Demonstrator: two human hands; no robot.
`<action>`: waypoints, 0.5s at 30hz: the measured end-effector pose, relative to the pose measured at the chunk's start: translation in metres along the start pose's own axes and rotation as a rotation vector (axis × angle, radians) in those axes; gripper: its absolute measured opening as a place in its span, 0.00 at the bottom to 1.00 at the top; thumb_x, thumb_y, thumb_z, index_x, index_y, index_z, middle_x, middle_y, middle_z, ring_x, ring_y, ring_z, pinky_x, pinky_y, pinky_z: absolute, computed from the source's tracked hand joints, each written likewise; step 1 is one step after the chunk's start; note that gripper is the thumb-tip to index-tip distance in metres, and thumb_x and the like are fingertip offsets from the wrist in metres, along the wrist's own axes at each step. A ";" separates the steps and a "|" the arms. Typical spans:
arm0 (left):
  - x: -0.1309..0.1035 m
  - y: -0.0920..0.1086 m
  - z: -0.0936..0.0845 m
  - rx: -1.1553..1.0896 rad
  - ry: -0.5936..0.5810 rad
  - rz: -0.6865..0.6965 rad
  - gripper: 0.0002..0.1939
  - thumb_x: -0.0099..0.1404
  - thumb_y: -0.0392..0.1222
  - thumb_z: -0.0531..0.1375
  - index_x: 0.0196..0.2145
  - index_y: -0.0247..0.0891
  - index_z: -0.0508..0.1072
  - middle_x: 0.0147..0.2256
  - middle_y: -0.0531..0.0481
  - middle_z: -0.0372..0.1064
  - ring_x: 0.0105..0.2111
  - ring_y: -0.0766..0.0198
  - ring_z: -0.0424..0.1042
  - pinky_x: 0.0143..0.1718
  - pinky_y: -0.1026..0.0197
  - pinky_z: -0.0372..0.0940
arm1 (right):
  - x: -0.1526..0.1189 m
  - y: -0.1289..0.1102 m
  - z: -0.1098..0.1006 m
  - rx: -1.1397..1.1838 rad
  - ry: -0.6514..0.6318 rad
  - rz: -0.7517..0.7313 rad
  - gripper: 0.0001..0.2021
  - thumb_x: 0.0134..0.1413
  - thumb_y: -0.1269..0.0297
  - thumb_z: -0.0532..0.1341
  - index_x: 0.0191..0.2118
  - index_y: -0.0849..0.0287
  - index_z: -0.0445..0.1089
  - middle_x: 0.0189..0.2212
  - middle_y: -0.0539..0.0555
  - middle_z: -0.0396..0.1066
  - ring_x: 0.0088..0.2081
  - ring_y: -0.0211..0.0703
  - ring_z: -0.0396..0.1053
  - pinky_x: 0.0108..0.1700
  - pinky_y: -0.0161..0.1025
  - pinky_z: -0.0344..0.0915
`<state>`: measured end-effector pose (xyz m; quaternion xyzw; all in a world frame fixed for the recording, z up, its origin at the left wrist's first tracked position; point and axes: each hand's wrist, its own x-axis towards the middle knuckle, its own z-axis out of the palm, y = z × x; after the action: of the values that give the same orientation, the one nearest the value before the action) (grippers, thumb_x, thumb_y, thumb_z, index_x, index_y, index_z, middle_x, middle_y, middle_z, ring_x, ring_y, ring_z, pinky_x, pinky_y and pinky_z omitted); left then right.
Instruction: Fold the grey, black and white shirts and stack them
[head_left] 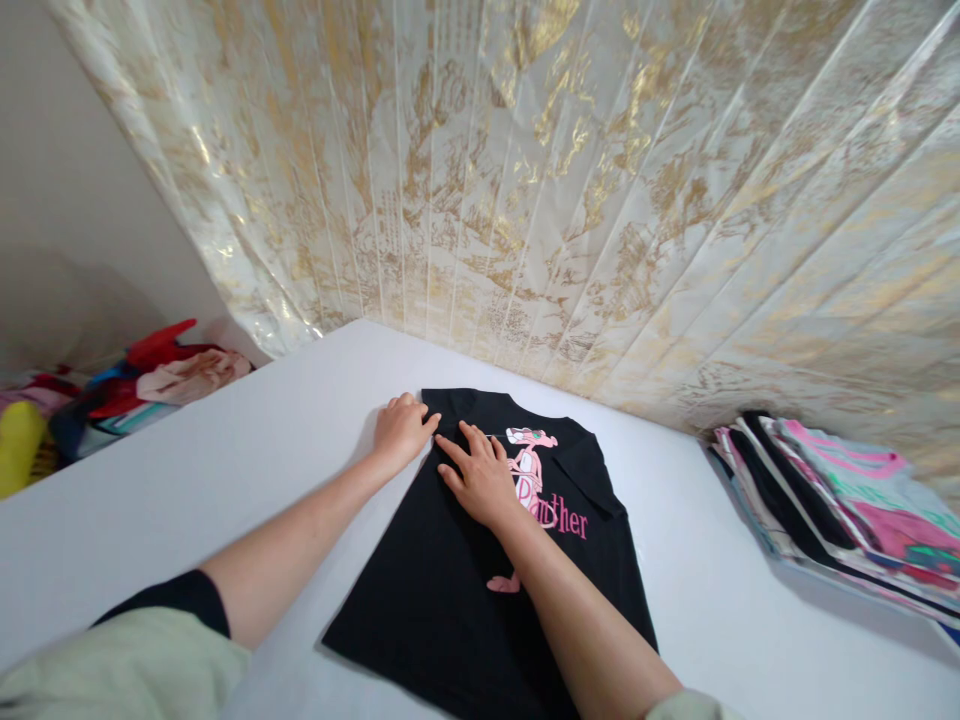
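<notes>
A black T-shirt (442, 600) with a pink cartoon panther and pink lettering lies face up on the white table (315, 400), its neckline pointing away from me. My left hand (403, 428) is at the shirt's upper left edge by the sleeve, fingers bent with the tips touching the cloth; whether it pinches any fabric is hard to tell. Just right of it, my right hand (480, 470) rests palm down on the chest, fingers spread, beside the printed panther. My right hand and forearm cover part of the print.
A stack of folded clothes (840, 510) sits at the table's right side. Beyond the left edge lies a loose heap of coloured clothes (165, 375). A white and gold curtain (525, 200) hangs along the far edge.
</notes>
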<state>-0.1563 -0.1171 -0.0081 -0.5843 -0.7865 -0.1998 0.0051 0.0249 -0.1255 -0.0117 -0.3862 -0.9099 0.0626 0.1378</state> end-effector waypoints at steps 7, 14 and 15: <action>0.002 -0.003 0.004 0.061 0.062 -0.063 0.11 0.66 0.49 0.55 0.36 0.40 0.73 0.43 0.44 0.70 0.47 0.51 0.68 0.47 0.52 0.61 | -0.003 -0.001 -0.005 0.059 0.028 -0.055 0.20 0.63 0.56 0.55 0.59 0.43 0.63 0.65 0.53 0.53 0.65 0.49 0.50 0.64 0.56 0.46; 0.005 -0.004 0.011 -0.025 0.062 -0.072 0.19 0.66 0.50 0.55 0.52 0.41 0.68 0.55 0.43 0.65 0.56 0.49 0.62 0.56 0.49 0.55 | -0.005 -0.006 -0.009 0.136 0.006 -0.183 0.21 0.62 0.59 0.57 0.59 0.48 0.62 0.59 0.54 0.62 0.61 0.44 0.56 0.65 0.54 0.44; 0.007 -0.004 0.011 -0.047 0.041 -0.063 0.19 0.65 0.50 0.56 0.52 0.42 0.67 0.56 0.43 0.65 0.57 0.49 0.62 0.57 0.49 0.55 | -0.005 -0.006 -0.010 0.139 -0.004 -0.188 0.21 0.62 0.59 0.57 0.60 0.48 0.62 0.60 0.54 0.62 0.61 0.44 0.56 0.65 0.53 0.45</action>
<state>-0.1592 -0.1080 -0.0180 -0.5550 -0.7994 -0.2302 0.0010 0.0272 -0.1333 -0.0017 -0.2885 -0.9359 0.1134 0.1676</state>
